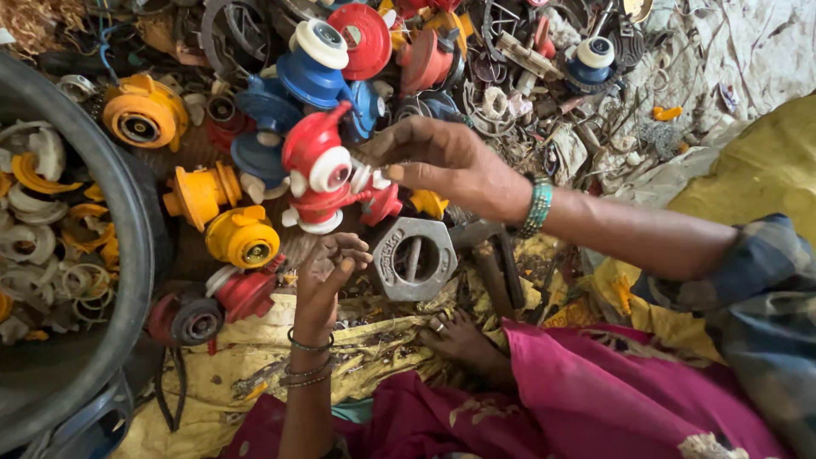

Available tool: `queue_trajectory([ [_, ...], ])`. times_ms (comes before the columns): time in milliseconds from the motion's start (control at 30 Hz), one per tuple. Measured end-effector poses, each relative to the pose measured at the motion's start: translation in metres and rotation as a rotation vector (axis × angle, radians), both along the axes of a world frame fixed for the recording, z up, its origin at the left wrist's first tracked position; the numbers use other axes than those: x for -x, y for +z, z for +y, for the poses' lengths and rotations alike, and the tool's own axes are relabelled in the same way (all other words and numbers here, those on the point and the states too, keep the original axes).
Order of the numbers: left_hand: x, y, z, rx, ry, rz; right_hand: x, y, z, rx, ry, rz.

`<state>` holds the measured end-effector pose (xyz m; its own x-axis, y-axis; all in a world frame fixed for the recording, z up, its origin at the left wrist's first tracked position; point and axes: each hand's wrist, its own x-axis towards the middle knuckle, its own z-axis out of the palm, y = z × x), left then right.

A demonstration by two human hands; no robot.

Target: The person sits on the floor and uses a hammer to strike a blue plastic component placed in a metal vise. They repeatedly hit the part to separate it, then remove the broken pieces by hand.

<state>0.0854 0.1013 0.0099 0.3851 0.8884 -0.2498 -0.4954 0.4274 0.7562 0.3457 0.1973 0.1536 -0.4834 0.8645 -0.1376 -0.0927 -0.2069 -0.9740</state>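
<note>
R hand (pixel 442 161) reaches in from the right, turquoise bead bangle (pixel 537 206) at the wrist, fingers pinched onto the red-and-white plastic valve-like fitting (pixel 321 170), which sits near the middle of the heap, just above the grey hexagonal metal nut-shaped block (pixel 414 257). Grip looks closed on its white side parts, thumb on the near side; exact contact is partly hidden. L hand (pixel 327 276) sits below it, palm up, fingers curled loosely, holding nothing I can make out; thin dark bangles on that wrist.

To do this well, imo: keep the pinch on the solid body, not the small white caps, lift straight out so neighbouring pieces don't drag along, and bring the L palm under as a catch.

Around it: yellow plastic fittings (pixel 242 238) just to the left, blue ones (pixel 310 72) above, a dark red one (pixel 246 293) lower left. Big black round tub (pixel 127 212) at the left edge holds white and yellow plastic rings.

Surface is the ground, covered w/ worn yellow sheet (pixel 357 348) and a pale dirty sheet at upper right, littered w/ wire, rusty scrap and bits. A bare foot w/ toe ring (pixel 459 336) and pink cloth (pixel 612 391) lie at the bottom. Room itself isn't visible.
</note>
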Motion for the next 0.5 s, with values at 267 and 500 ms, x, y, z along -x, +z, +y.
queue_trajectory([
  [267,0.005,0.011,-0.005,-0.009,0.024,0.120,-0.038,-0.021,0.044,0.044,-0.238,-0.598],
  [500,0.007,0.005,-0.004,-0.014,0.061,0.043,-0.075,-0.061,0.122,-0.506,-0.021,-0.814],
])
